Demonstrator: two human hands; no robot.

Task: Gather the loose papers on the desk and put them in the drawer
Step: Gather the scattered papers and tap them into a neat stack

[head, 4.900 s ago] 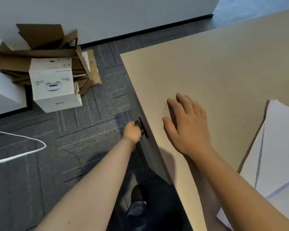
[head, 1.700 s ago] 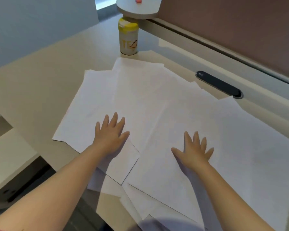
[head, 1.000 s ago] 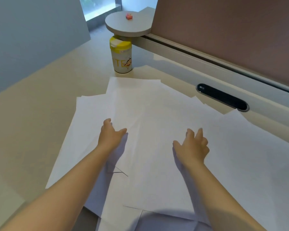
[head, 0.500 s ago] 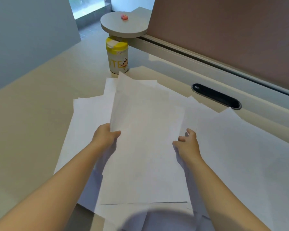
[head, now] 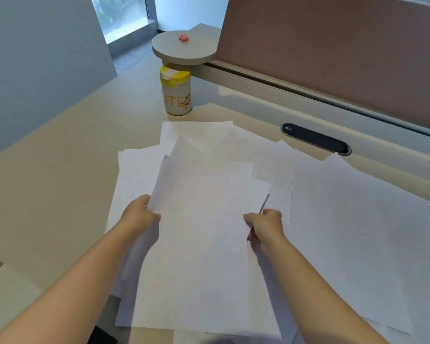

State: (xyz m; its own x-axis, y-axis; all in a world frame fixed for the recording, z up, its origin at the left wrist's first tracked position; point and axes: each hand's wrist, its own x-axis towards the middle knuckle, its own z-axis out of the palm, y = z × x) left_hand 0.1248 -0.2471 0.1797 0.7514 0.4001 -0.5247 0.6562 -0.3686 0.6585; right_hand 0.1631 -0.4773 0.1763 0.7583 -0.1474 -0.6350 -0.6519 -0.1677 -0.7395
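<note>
A closed white canister (head: 176, 95) with a yellow lid stands at the far side of the desk (head: 55, 175); what it holds cannot be told. Blank white papers (head: 345, 219) lie overlapped across the desk. The left hand (head: 139, 216) and right hand (head: 266, 223) pinch a gathered stack (head: 204, 232) by its left and right edges

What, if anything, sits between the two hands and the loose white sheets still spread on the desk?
Nothing visible. The left hand and right hand grip a gathered stack of white paper; the remaining loose white sheets lie bare. The yellow-lidded canister stands behind the papers.
</note>
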